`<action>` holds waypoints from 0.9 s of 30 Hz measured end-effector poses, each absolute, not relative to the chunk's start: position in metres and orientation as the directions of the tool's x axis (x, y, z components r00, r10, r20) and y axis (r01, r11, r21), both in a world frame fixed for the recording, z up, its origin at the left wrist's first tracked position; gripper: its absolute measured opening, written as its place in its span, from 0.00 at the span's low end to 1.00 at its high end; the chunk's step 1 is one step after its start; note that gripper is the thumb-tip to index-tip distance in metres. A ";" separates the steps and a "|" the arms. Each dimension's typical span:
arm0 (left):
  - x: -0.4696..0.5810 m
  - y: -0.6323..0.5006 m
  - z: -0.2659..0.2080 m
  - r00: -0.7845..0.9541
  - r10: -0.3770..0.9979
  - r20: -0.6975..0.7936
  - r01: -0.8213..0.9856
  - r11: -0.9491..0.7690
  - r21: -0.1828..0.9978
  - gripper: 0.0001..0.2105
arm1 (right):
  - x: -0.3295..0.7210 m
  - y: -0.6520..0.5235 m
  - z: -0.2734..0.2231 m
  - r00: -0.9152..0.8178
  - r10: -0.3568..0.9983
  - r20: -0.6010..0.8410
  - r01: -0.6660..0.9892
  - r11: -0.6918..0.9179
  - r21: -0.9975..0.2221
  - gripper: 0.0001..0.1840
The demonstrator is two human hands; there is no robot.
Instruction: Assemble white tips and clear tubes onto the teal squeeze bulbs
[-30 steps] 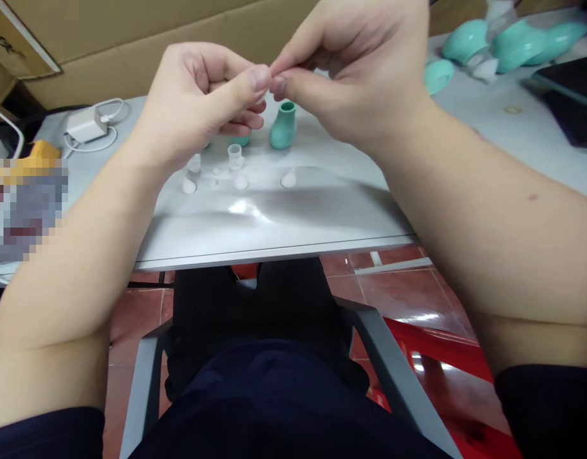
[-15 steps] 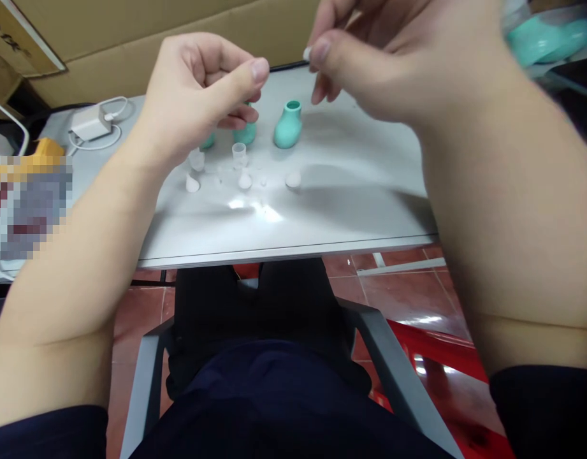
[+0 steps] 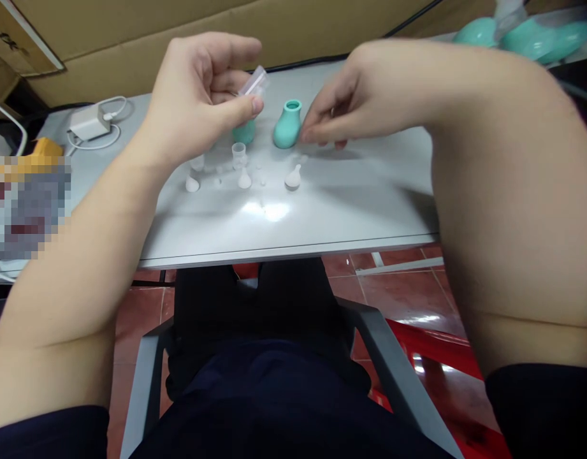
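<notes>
**Teal bottle [image 3: 286, 132] standing between a person's two bare hands over a worktop [image 3: 217, 239]**

The hands are apart, in the upper half of the frame. The left hand [image 3: 202, 95], upper left of centre, holds a small clear plastic piece [image 3: 253, 83] at its thumb, the index finger stretched above it. The right hand [image 3: 355, 95], upper right of centre, points its bunched fingertips down just beside the bottle; whether they touch it or grip anything cannot be told. The bottle is upright, its round mouth open. Left of it, a second teal bottle [image 3: 244, 133] is partly hidden by the left hand. Nearer the viewer sit a small clear cup [image 3: 238, 150] and three white teardrop-shaped parts [image 3: 245, 180] in a row. A white power adapter [image 3: 89, 123] lies upper left.
</notes>
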State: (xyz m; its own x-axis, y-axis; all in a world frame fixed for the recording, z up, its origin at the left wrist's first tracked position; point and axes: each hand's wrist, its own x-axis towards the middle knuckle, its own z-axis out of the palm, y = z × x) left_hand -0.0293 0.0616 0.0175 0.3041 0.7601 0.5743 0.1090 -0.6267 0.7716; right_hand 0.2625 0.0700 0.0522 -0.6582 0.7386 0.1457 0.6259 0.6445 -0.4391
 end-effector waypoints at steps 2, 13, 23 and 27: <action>-0.032 0.074 0.013 0.385 0.679 0.625 0.110 -0.706 0.699 0.31 | 0.263 0.056 0.060 -0.597 0.751 0.282 0.588 0.648 -0.484 0.01; -0.027 0.039 0.030 0.519 0.321 0.792 0.270 -0.941 0.204 0.26 | 0.220 0.048 0.036 -0.536 0.594 0.600 -0.135 0.641 -0.756 0.17; -0.003 0.000 0.035 0.485 0.659 0.575 0.558 -0.739 0.377 0.29 | 0.247 0.046 0.055 -0.654 0.695 0.298 0.503 0.694 -0.515 0.13; -0.015 -0.007 0.043 0.494 0.668 0.557 0.598 -0.726 0.340 0.25 | 0.246 0.055 0.049 -0.664 0.718 0.206 0.626 0.686 -0.371 0.18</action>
State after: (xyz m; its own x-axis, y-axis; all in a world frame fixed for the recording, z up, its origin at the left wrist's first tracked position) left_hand -0.0154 -0.0071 0.0435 0.4943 0.6677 0.5566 0.5980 -0.7259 0.3398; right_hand 0.2464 0.0554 0.0494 -0.6644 0.7185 0.2059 0.6265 0.6856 -0.3708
